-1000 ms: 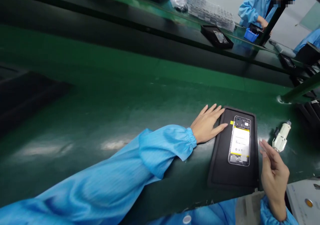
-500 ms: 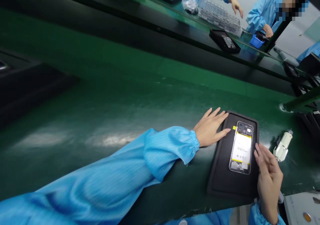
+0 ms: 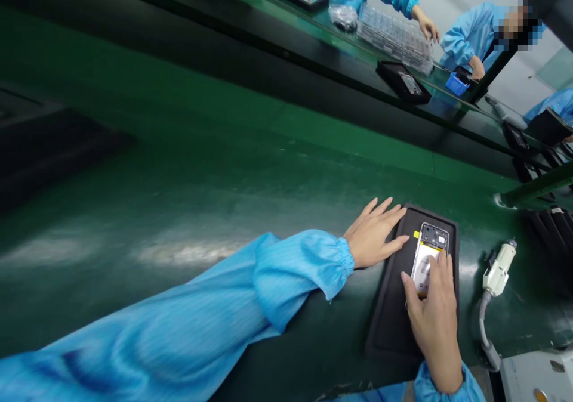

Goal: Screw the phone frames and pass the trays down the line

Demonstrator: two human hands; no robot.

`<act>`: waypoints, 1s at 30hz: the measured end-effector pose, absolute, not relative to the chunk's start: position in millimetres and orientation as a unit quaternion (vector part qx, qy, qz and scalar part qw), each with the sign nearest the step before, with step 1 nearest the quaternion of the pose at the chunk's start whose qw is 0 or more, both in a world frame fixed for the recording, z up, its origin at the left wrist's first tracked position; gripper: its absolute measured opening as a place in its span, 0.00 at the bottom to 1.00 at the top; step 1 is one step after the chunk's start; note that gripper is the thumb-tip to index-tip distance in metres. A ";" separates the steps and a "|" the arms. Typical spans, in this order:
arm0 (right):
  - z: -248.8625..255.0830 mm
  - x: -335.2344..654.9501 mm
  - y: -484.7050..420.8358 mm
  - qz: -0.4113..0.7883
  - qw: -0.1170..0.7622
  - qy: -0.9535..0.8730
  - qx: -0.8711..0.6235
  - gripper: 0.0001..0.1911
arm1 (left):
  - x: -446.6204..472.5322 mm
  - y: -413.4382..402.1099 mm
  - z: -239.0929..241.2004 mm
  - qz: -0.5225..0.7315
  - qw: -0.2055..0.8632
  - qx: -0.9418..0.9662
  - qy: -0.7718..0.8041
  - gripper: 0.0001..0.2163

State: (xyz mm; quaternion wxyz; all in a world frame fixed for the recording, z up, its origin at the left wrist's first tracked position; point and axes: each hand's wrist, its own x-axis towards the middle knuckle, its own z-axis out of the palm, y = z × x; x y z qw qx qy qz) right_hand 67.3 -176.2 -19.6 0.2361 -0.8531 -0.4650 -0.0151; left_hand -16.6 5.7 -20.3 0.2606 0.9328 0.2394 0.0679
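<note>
A smartphone with its inside exposed [image 3: 423,265] lies in a black foam tray [image 3: 389,324] on the green bench. White battery, yellow strips and a camera block show in it, and a small yellow tab sticks out at its upper left. My left hand [image 3: 373,235] rests at the tray's left rim with its fingers spread, holding nothing. Over the lower part of the phone is my right hand [image 3: 434,312], thumb apart from the fingers at the phone's two sides. The hand hides the phone's lower end; whether it grips the phone does not show clearly.
Right of the tray lies a white hand tool [image 3: 499,271] with a grey cable. A green post [image 3: 537,187] stands behind it. Across a raised shelf, co-workers in blue sleeves work near a stack of clear trays [image 3: 394,38] and a black tray [image 3: 403,83].
My right hand has moved left from beside the tray's right edge to over the phone's lower half. My left hand stays at the left rim. The view has shifted slightly.
</note>
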 end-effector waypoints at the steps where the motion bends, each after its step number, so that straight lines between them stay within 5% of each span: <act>1: -21.5 66.2 -175.3 -0.033 0.216 -0.480 -0.849 0.35 | -16.4 5.7 -20.5 0.068 0.261 0.933 0.239 0.30; 8: 10.1 79.0 -188.0 -0.053 0.224 -0.427 -0.875 0.25 | -15.1 5.1 -22.4 0.083 0.268 0.929 0.242 0.29; 15: 17.6 92.9 -195.2 0.114 0.553 -0.147 -0.812 0.33 | -16.4 3.9 -21.2 0.089 0.276 0.927 0.240 0.29; 25: -34.7 76.6 -237.6 -0.010 0.383 -0.257 -0.887 0.30 | -16.7 5.8 -17.6 0.072 0.255 0.929 0.260 0.29; 30: -58.8 66.1 -228.9 -0.002 0.501 -0.234 -0.833 0.27 | -19.4 3.5 -19.2 0.044 0.219 0.932 0.287 0.32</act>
